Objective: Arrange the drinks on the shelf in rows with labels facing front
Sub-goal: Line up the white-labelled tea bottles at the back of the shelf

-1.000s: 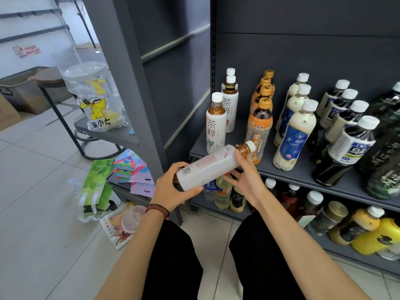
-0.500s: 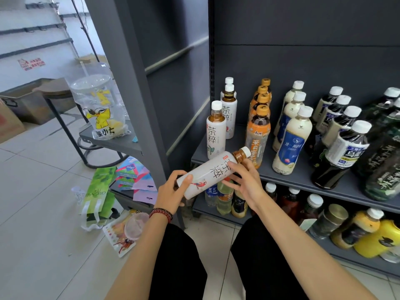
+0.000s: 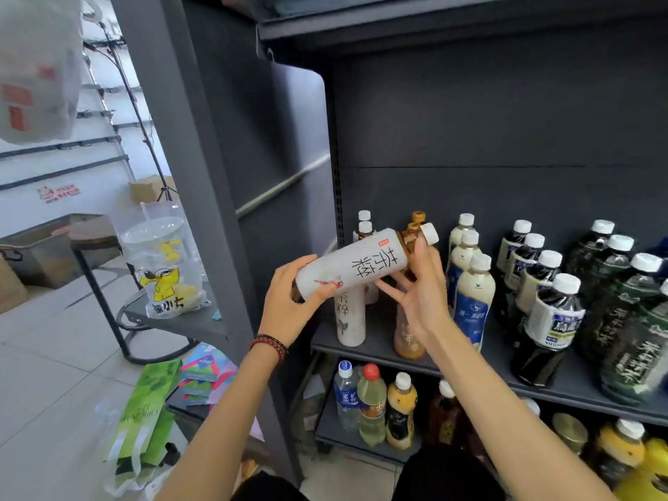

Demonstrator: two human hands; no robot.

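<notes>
Head view: the grey shelf (image 3: 379,347) carries upright drink bottles in rows that run from its front edge to its back panel.

- Right end of the shelf: dark green bottles (image 3: 629,320), partly blurred.
- Right of the shelf's centre: black tea bottles (image 3: 553,320) with white caps, in a row.
- Centre of the shelf: cream bottles (image 3: 471,305) with blue labels, in a row.
- Left part of the shelf: an amber bottle (image 3: 406,338) and a standing white bottle (image 3: 349,320), both partly hidden.

The white tea bottle (image 3: 354,265) is in the air above the left front part of the shelf, clear of the board. It lies tilted, with its cap raised toward the shelf's back panel. Its label of black characters faces the camera.

The left hand (image 3: 289,301) grips the base end of this bottle, fingers curled round it. The right hand (image 3: 419,294) holds the neck end, with the thumb up against the neck and the fingers spread beneath the body.

A beaded bracelet (image 3: 269,347) sits on the left wrist, in front of the shelf's left end.
</notes>
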